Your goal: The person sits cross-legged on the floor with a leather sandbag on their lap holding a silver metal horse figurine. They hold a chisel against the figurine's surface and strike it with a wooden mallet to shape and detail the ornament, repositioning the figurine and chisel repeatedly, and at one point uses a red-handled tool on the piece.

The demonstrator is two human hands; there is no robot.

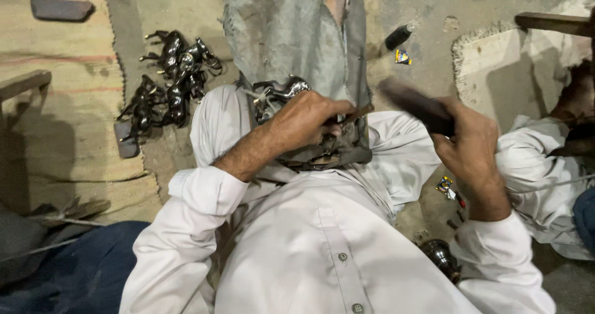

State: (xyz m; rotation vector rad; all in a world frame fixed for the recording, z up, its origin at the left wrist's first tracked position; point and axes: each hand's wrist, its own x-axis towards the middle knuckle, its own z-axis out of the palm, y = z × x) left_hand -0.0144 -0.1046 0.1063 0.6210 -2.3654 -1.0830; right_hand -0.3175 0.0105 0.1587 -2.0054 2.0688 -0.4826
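A white cloth shirt (322, 252) fills the near view. Beyond the knees stands a grey, worn slab (291, 35), long axis running away from the person. Against its base, the left hand (304, 122) is clamped around a thin chisel-like tool (356, 112) beside a shiny metal horse figure (279, 94). The right hand (471, 146), raised apart, grips a dark, blurred hammer (415, 106). More dark figures (170, 78) lie heaped left.

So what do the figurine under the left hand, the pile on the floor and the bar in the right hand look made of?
Figurine: polished metal, by its bright silvery glints. Pile of figurines: likely the same metal, dark and glossy with small highlights. Bar in the right hand: dark, matte and motion-blurred; wood or metal, cannot tell. Left hand grips a thin tool.
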